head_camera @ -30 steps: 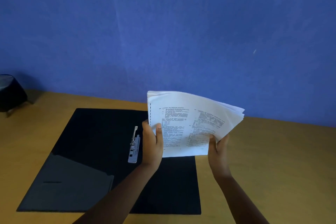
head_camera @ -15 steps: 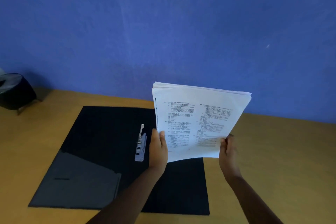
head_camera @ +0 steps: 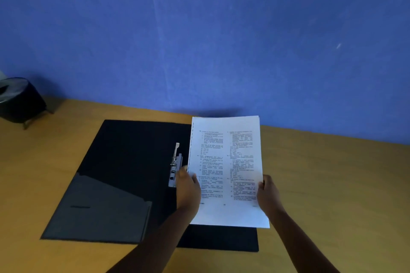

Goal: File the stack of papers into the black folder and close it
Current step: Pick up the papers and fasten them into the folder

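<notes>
Both hands grip the stack of papers by its long edges: my left hand pinches the punched side, thumb on the printed page, and my right hand is clamped on the opposite edge, fingers curled underneath. I hold the sheets over the right half of the black folder, which lies open and flat on the wooden table, its inner pocket on the left flap.

As I judge it, the step in hand is seating the stack in the metal clip at the spine. To do it well I should keep the sheets squared, since the top edge shows a slight fanning, and slide the perforated side leftward until it sits under the raised lever. I must move my left hand clear of the clip before pressing anything down, because my knuckles are just beside it. Whether the paper's near end touches the folder I cannot tell; it overhangs the right cover slightly at the lower corner.

A dark round object stands well apart at the far left, out of the way.
</notes>
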